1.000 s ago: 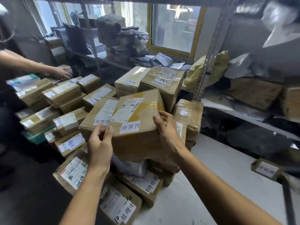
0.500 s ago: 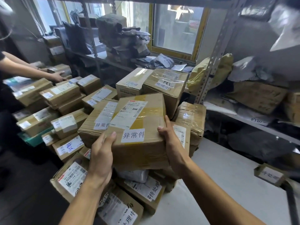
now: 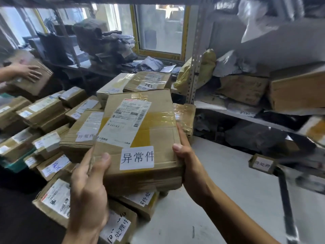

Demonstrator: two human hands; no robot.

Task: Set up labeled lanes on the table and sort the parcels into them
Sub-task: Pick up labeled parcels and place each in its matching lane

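A brown cardboard parcel (image 3: 154,138), with a shipping label and a white handwritten sticker, is lifted above the heap. My left hand (image 3: 89,189) grips its near left corner, thumb on top. My right hand (image 3: 186,155) grips its right edge, thumb on the top face. Below and to the left lies a heap of several labelled parcels (image 3: 44,111), some with similar stickers. A small cardboard lane label (image 3: 262,163) sits on the white table (image 3: 228,199) at the right.
Another person's hand (image 3: 26,72) rests on a box at the far left. A metal shelf upright (image 3: 197,55) stands behind the heap, and the shelves (image 3: 246,111) at the right are full of bags and boxes. A dark bar (image 3: 286,199) crosses the table's right side.
I have lifted the parcel up and toward me, tilting its top face to the camera. The other person's hand now rests on a box at the far left.
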